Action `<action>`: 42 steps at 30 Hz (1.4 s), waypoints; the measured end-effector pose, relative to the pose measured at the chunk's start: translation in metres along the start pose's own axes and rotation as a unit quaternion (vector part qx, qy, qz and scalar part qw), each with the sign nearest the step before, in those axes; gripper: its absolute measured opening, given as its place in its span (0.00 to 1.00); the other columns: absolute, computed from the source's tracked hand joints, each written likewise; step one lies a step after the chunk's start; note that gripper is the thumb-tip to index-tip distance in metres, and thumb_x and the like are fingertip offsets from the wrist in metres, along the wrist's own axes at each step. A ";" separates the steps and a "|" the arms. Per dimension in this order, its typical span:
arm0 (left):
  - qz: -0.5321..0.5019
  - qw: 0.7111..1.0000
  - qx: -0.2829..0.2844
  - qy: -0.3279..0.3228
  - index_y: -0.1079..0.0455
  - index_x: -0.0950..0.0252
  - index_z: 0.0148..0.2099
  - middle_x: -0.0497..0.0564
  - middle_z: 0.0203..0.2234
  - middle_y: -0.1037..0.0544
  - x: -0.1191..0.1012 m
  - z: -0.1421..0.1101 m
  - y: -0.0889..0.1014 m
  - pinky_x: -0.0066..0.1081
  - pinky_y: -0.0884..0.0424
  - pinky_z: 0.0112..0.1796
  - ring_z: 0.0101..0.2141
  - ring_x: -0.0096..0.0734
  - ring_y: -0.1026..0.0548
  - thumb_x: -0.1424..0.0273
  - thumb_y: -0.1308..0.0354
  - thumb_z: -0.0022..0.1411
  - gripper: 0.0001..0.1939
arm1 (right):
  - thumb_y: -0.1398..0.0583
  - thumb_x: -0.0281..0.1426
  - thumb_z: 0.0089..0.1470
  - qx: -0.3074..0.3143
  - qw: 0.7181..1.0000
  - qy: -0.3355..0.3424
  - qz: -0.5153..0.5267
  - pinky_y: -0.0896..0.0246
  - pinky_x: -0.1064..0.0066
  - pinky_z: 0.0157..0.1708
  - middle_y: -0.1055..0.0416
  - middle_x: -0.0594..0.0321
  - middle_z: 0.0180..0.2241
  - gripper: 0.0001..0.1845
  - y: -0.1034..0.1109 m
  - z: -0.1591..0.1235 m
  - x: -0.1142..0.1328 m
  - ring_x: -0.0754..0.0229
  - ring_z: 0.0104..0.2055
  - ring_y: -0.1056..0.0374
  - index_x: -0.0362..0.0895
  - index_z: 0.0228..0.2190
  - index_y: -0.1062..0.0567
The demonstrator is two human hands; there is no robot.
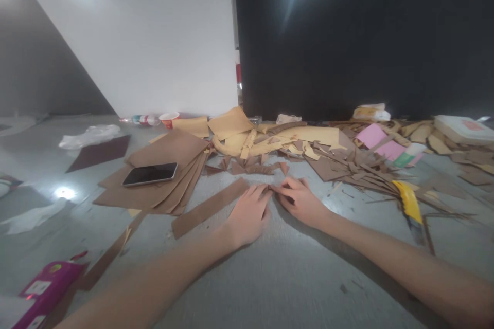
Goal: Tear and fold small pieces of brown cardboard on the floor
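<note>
My left hand (249, 215) lies on the grey table with its fingers pressed together around one end of a small brown piece of paper (269, 188). Thumb and forefinger of my right hand (303, 201) pinch the other end; most of the piece is hidden by the fingertips. Left of my left hand, and partly behind it, lies a flat brown paper strip (208, 209). Small folded brown pieces (258, 168) stand in a row just beyond both hands.
A phone (150, 174) rests on stacked brown sheets (135, 200). Brown scraps (357, 167) and a yellow-handled tool (409, 203) lie at right. A magenta device (50, 288) with a red light is front left. Behind stand a paper cup (169, 120), a bottle (142, 120) and upright panels (162, 41).
</note>
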State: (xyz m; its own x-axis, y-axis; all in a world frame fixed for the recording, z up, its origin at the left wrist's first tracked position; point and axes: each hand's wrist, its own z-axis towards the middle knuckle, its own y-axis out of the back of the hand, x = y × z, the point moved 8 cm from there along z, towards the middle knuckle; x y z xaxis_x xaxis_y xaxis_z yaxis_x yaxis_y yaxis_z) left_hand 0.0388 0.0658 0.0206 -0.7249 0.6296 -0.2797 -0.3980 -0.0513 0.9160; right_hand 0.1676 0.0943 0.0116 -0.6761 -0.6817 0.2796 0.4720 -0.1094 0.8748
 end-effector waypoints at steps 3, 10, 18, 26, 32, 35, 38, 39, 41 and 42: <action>0.003 1.000 0.003 0.009 0.32 0.67 0.64 0.60 0.62 0.31 0.002 -0.001 -0.001 0.47 0.33 0.63 0.60 0.48 0.31 0.80 0.49 0.67 0.24 | 0.45 0.29 0.71 0.002 1.000 -0.011 0.011 0.41 0.56 0.48 0.27 0.58 0.40 0.19 0.001 0.001 0.000 0.52 0.46 0.30 0.54 0.58 0.24; -0.015 1.000 -0.003 0.005 0.33 0.65 0.63 0.61 0.61 0.31 0.002 -0.002 -0.001 0.49 0.29 0.60 0.59 0.48 0.29 0.79 0.50 0.68 0.23 | 0.46 0.30 0.71 0.013 0.998 -0.029 0.059 0.39 0.56 0.49 0.25 0.58 0.43 0.19 0.001 0.002 -0.004 0.52 0.48 0.29 0.53 0.58 0.24; -0.024 0.999 -0.025 -0.004 0.30 0.67 0.60 0.60 0.56 0.25 0.003 -0.002 -0.002 0.46 0.29 0.60 0.58 0.47 0.27 0.80 0.49 0.69 0.20 | 0.44 0.29 0.70 -0.009 0.996 -0.021 0.090 0.40 0.56 0.48 0.26 0.59 0.39 0.17 0.000 0.001 -0.009 0.54 0.42 0.28 0.51 0.54 0.20; -0.015 1.000 -0.026 -0.009 0.30 0.67 0.60 0.60 0.56 0.24 0.003 -0.001 -0.002 0.46 0.29 0.61 0.59 0.46 0.27 0.80 0.50 0.68 0.20 | 0.44 0.28 0.70 -0.019 0.996 -0.018 0.089 0.42 0.57 0.47 0.27 0.61 0.37 0.17 -0.002 0.001 -0.011 0.57 0.40 0.29 0.52 0.52 0.18; -0.022 0.999 -0.030 -0.015 0.30 0.67 0.61 0.60 0.57 0.24 0.003 -0.001 -0.002 0.46 0.28 0.61 0.59 0.46 0.27 0.81 0.49 0.68 0.22 | 0.44 0.28 0.70 -0.019 0.998 -0.002 0.063 0.42 0.58 0.47 0.27 0.60 0.37 0.18 -0.003 0.000 -0.011 0.57 0.40 0.29 0.53 0.53 0.19; -0.020 0.999 -0.028 -0.015 0.30 0.67 0.61 0.60 0.56 0.24 0.003 -0.001 -0.003 0.46 0.29 0.61 0.58 0.46 0.26 0.81 0.49 0.67 0.22 | 0.44 0.27 0.69 -0.024 0.998 0.007 0.052 0.41 0.59 0.46 0.27 0.60 0.38 0.19 -0.001 0.000 -0.009 0.57 0.40 0.29 0.53 0.53 0.19; -0.020 0.999 -0.026 -0.017 0.30 0.67 0.60 0.60 0.56 0.24 0.003 -0.001 -0.003 0.47 0.29 0.62 0.58 0.46 0.27 0.81 0.49 0.67 0.21 | 0.44 0.26 0.69 -0.022 0.999 0.019 0.038 0.41 0.58 0.46 0.27 0.59 0.38 0.20 -0.001 -0.001 -0.006 0.56 0.41 0.30 0.53 0.55 0.20; -0.021 0.999 -0.026 -0.017 0.30 0.67 0.60 0.60 0.56 0.24 0.003 -0.001 -0.003 0.47 0.29 0.62 0.59 0.46 0.27 0.81 0.49 0.67 0.21 | 0.44 0.26 0.69 -0.021 0.999 0.022 0.034 0.41 0.58 0.46 0.27 0.59 0.37 0.20 -0.001 -0.001 -0.005 0.55 0.41 0.30 0.53 0.55 0.20; -0.021 0.999 -0.025 -0.017 0.30 0.68 0.60 0.60 0.55 0.24 0.003 -0.001 -0.003 0.47 0.29 0.61 0.58 0.47 0.27 0.81 0.49 0.68 0.21 | 0.44 0.27 0.69 -0.019 0.999 0.025 0.030 0.41 0.58 0.46 0.28 0.60 0.37 0.20 -0.001 -0.002 -0.005 0.55 0.40 0.31 0.53 0.55 0.20; -0.020 0.999 -0.025 -0.016 0.30 0.67 0.60 0.60 0.55 0.24 0.003 -0.001 -0.003 0.47 0.28 0.61 0.58 0.47 0.27 0.81 0.49 0.68 0.21 | 0.44 0.27 0.69 -0.018 0.999 0.026 0.029 0.41 0.58 0.46 0.28 0.60 0.36 0.20 -0.001 -0.002 -0.005 0.56 0.40 0.31 0.53 0.55 0.20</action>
State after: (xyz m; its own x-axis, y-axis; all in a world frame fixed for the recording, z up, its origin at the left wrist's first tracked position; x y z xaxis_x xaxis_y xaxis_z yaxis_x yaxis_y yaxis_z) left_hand 0.0376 0.0672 0.0165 -0.6899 0.6557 -0.3067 -0.4546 -0.0628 0.8885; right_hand 0.1712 0.0961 0.0083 -0.6179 -0.7239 0.3069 0.5301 -0.0953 0.8425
